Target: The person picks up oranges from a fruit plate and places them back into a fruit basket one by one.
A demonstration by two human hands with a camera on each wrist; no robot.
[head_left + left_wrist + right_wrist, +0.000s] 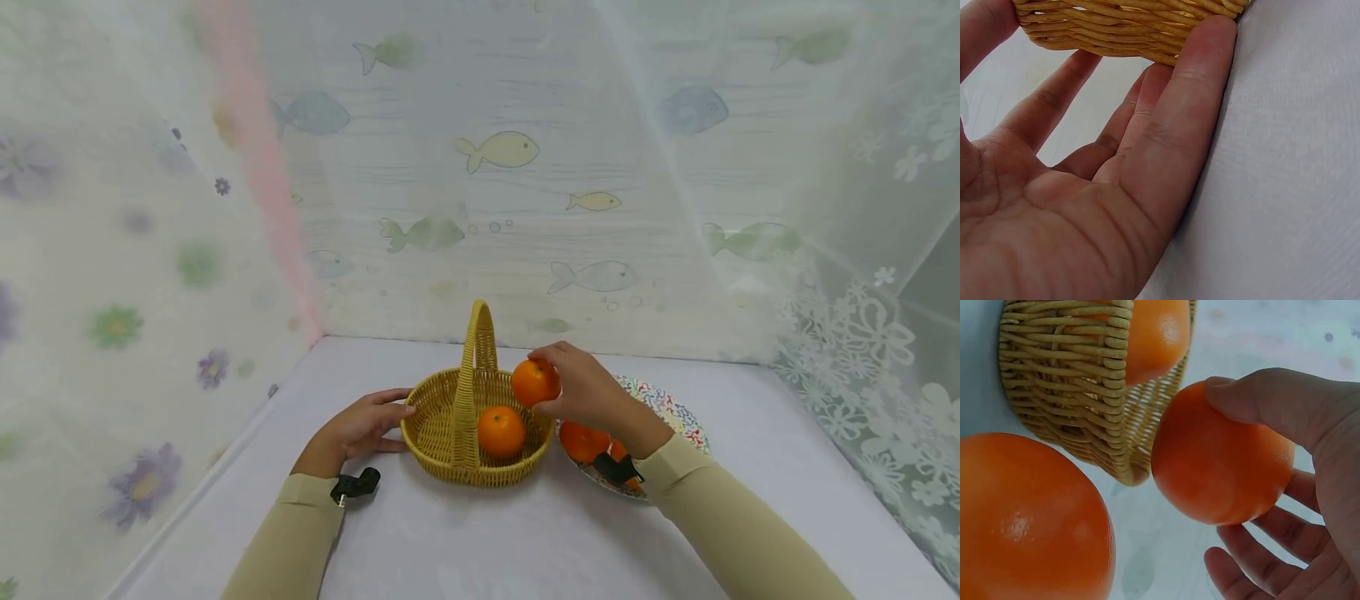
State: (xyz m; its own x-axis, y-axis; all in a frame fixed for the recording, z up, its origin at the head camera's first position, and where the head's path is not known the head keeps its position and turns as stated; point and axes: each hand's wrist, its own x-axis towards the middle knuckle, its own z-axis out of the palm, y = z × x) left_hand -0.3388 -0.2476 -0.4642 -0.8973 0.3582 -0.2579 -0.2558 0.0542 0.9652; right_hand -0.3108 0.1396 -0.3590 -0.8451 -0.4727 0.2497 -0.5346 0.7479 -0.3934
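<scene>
A yellow wicker basket (465,475) with a tall arched handle stands on the table, and one orange (501,433) lies inside it, right of the handle. My left hand (369,423) touches the basket's left side with spread, mostly straight fingers; the left wrist view shows fingertips against the weave, low by the cloth. Over the basket's right rim, my right hand (581,387) holds another orange (1219,462) between thumb and fingers. Beside the basket, a colourfully patterned plate (686,412) carries more oranges (583,442), partly hidden by my right wrist.
White cloth covers the table (450,542). Behind it hangs a pale curtain (510,250) printed with fish, with a flowered curtain (150,333) on the left and lace (862,375) on the right. Each wrist wears a small black camera (356,485).
</scene>
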